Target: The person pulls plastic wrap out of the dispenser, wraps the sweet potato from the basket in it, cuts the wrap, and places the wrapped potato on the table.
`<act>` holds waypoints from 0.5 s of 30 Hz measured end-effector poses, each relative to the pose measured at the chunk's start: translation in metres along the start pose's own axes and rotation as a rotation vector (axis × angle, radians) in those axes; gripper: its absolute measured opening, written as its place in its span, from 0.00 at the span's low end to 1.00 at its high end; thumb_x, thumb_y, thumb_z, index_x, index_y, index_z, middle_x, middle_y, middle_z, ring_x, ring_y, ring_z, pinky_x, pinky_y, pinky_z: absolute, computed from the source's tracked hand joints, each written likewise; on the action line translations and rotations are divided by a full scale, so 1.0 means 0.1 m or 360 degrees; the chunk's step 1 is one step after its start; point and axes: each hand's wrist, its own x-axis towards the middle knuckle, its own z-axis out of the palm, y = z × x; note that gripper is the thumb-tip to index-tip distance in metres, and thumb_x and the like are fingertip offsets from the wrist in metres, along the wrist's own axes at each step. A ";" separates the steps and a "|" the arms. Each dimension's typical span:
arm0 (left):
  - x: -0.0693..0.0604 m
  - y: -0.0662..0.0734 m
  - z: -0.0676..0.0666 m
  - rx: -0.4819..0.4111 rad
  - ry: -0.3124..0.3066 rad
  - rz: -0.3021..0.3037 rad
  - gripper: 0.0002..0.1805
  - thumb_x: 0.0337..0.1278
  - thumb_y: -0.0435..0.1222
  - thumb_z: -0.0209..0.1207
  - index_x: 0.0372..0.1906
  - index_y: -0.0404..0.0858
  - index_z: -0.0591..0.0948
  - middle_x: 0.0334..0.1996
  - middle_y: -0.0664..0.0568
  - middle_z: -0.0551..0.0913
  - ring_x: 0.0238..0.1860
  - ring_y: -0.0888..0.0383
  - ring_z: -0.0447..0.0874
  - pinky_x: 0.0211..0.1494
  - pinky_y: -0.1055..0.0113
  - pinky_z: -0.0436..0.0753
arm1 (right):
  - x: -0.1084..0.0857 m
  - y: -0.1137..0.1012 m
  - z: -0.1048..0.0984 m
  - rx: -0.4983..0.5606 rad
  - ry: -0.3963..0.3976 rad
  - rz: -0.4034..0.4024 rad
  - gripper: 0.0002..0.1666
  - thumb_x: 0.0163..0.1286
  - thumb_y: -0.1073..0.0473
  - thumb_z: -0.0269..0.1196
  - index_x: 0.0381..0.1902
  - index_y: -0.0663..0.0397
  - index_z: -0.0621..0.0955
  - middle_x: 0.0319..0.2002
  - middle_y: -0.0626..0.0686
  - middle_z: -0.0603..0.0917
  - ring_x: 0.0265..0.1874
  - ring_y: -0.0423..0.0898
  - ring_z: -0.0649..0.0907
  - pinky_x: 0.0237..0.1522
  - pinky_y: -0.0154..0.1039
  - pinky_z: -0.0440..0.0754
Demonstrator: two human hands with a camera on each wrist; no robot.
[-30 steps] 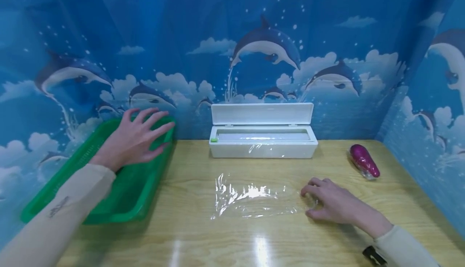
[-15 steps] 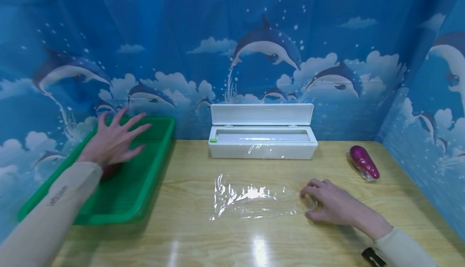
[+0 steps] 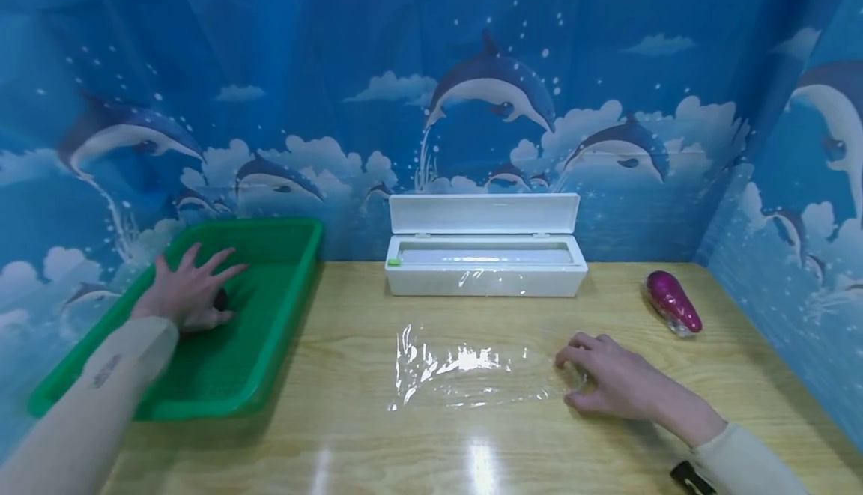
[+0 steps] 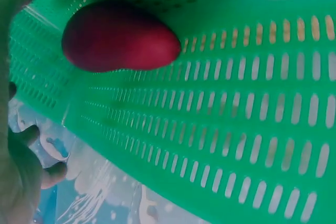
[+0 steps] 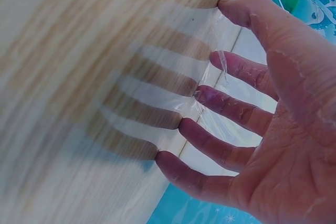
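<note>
My left hand (image 3: 183, 290) reaches down into the green basket (image 3: 252, 394), fingers spread. In the left wrist view a smooth, dark red, oblong fruit or vegetable (image 4: 118, 40) lies in the basket, apart from the visible fingers. From the head it is mostly hidden under the hand. At the right, the fingertips of my right hand (image 3: 616, 379) rest on the table at the end of a sheet of cling film (image 3: 465, 368). Seen from the right wrist, those fingers are apart and touch the film. Beyond this hand lies a purple eggplant (image 3: 673, 300) wrapped in clear film.
A white cling film box (image 3: 485, 281) stands at the back of the wooden table (image 3: 377, 450), lid up, with a roll inside and a green slider at its left end. A blue dolphin-print curtain (image 3: 350, 46) encloses the back and right side.
My left hand has moved left and down into the basket, over the dark red thing. The right hand, the film and the wrapped eggplant have stayed in place.
</note>
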 end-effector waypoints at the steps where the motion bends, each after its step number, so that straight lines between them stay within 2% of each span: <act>1: -0.01 0.00 0.02 -0.0007 -0.0027 -0.0004 0.51 0.49 0.61 0.70 0.75 0.44 0.66 0.75 0.33 0.62 0.68 0.17 0.60 0.57 0.13 0.61 | 0.00 0.00 0.00 0.0002 -0.0001 0.0000 0.26 0.52 0.44 0.77 0.48 0.43 0.85 0.49 0.50 0.83 0.41 0.47 0.81 0.35 0.45 0.84; 8: -0.04 0.00 0.12 -0.0085 -0.0176 -0.0049 0.52 0.40 0.53 0.76 0.72 0.37 0.70 0.70 0.28 0.66 0.57 0.20 0.72 0.49 0.19 0.72 | -0.01 0.00 -0.01 0.0023 -0.0035 0.0020 0.26 0.53 0.44 0.77 0.49 0.42 0.84 0.49 0.50 0.83 0.43 0.49 0.81 0.36 0.47 0.85; 15: -0.05 -0.02 0.15 -0.0145 -0.0195 -0.0049 0.49 0.37 0.44 0.77 0.71 0.36 0.72 0.68 0.26 0.67 0.51 0.23 0.76 0.44 0.22 0.76 | -0.01 -0.01 -0.01 0.0006 -0.0033 0.0032 0.26 0.53 0.44 0.77 0.49 0.42 0.84 0.49 0.50 0.83 0.44 0.49 0.82 0.38 0.48 0.86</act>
